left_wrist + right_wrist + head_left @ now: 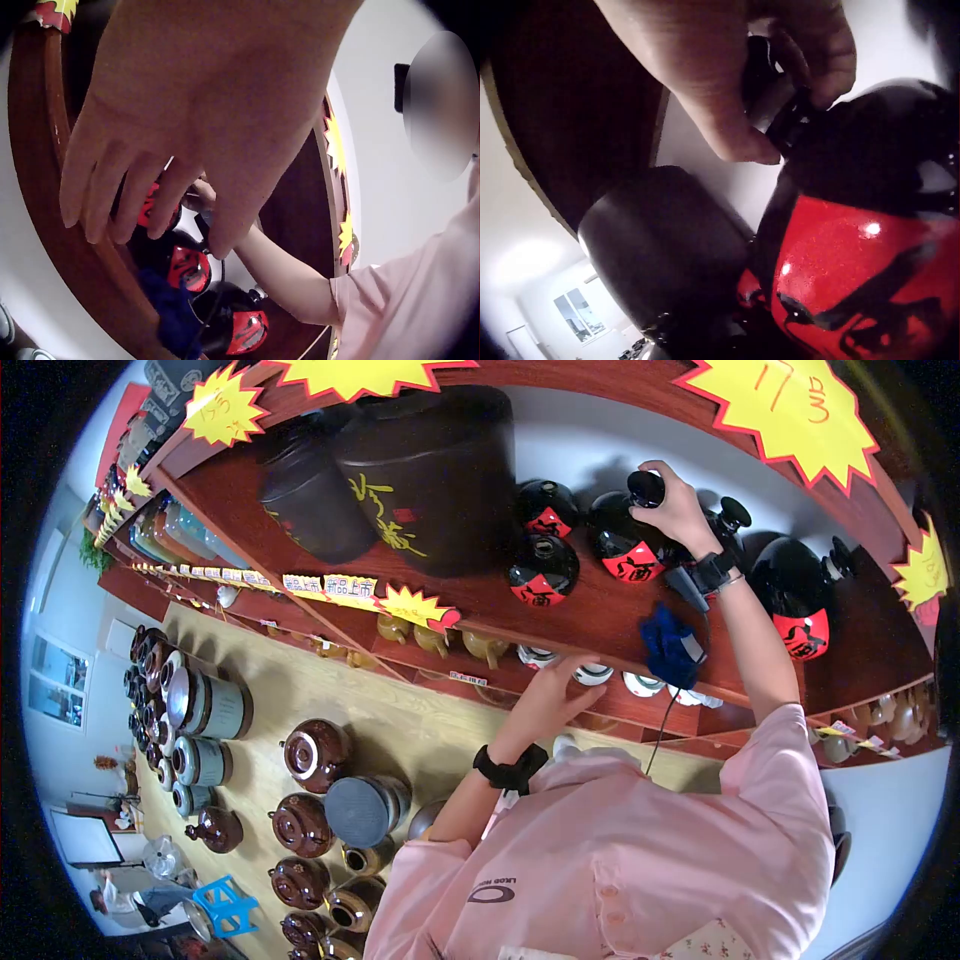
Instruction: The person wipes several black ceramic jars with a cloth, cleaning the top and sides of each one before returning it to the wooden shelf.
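Note:
My right hand point(680, 518) grips the round black stopper point(646, 488) of a glossy black wine jar point(607, 520) with a red diamond label. In the right wrist view, the thumb and fingers of the right hand point(780, 67) close around the stopper at the jar's neck, above the red label point(855, 262). Low at the shelf's front edge is my left hand point(545, 705), with nothing in it. The left wrist view shows this left hand point(187, 105) with its fingers extended. A blue cloth point(672, 645) lies on the shelf edge between the two forearms.
Smaller black jars point(543, 570) stand left of the gripped jar, and a large one point(790, 585) stands right. Big dark urns point(430, 480) fill the shelf's left. Teapots point(485, 650) and white-lidded pieces line the shelf below. Brown jars point(315, 755) crowd the floor.

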Demonstrator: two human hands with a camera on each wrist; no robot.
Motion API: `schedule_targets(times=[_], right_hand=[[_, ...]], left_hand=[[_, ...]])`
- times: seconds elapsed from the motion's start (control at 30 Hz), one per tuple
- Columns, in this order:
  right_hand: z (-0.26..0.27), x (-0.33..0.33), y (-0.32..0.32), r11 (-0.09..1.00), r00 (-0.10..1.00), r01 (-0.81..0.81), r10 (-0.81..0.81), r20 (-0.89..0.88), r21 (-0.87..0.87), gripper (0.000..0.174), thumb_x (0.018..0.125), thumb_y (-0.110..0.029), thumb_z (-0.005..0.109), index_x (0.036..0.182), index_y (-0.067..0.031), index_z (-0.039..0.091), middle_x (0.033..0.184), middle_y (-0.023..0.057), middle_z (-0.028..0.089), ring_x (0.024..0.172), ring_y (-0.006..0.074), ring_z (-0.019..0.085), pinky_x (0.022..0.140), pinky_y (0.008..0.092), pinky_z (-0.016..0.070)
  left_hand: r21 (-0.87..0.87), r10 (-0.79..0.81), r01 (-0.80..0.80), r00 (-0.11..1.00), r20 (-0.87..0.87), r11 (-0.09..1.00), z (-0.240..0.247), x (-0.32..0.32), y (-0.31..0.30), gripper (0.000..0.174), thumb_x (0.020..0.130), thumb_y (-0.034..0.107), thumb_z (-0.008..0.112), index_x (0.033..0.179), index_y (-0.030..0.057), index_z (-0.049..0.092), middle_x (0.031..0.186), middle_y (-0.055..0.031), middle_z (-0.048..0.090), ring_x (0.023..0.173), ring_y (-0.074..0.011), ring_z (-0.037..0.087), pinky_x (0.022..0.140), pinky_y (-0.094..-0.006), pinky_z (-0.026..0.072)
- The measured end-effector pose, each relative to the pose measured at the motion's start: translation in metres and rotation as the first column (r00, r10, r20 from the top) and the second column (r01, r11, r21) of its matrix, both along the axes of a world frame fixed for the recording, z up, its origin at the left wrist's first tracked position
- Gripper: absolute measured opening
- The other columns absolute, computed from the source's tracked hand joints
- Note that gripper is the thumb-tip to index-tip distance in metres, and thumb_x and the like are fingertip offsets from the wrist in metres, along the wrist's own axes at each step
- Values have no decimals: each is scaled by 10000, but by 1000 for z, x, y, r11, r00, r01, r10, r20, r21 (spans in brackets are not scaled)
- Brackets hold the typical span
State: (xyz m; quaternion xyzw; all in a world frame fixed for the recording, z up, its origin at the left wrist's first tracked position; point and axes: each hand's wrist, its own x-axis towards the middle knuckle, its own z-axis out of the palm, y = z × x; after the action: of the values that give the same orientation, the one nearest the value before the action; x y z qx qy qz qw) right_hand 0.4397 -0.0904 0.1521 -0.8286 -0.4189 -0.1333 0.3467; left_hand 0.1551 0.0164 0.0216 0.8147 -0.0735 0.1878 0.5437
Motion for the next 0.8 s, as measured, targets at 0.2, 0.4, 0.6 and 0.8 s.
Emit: schedule_targets(times=[0.2, 0.4, 0.6, 0.8], right_hand=[[5, -47, -22, 997, 992, -73, 70, -101, -23, 590, 645, -135, 779, 1176, -63, 532, 945, 179, 667, 920, 306, 667, 839, 359, 502], [-5, -77, -33, 985, 979, -171, 172, -106, 18, 569, 638, -86, 760, 1154, -25, 528, 917, 222, 661, 901, 358, 667, 805, 390, 511], [-15, -91, -41, 973, 970, -210, 220, -100, 98, 589, 637, -73, 761, 1170, 5, 521, 975, 241, 646, 939, 371, 653, 836, 391, 514], [-18, -91, -48, 986, 966, -164, 169, -196, 43, 633, 649, -53, 747, 1226, 5, 492, 1136, 207, 619, 1071, 339, 616, 922, 378, 480]], left_hand=[[-48, 236, -232, 962, 137, 972, 31, 25, -11, 531, 772, 142, 757, 1239, 6, 544, 1211, -199, 576, 1129, -354, 557, 979, -407, 435], [86, 345, -376, 904, 254, 922, 39, 58, -17, 807, 723, 248, 802, 1363, -26, 395, 1425, -255, 357, 1330, -394, 362, 1081, -457, 334], [148, 322, -369, 908, 268, 918, 32, 89, -31, 808, 698, 277, 815, 1323, -31, 406, 1386, -277, 369, 1329, -437, 323, 1092, -505, 298], [156, 321, -397, 874, 364, 904, 20, 115, -33, 692, 689, 266, 802, 1201, -42, 453, 1282, -267, 449, 1238, -442, 399, 1047, -527, 320]])
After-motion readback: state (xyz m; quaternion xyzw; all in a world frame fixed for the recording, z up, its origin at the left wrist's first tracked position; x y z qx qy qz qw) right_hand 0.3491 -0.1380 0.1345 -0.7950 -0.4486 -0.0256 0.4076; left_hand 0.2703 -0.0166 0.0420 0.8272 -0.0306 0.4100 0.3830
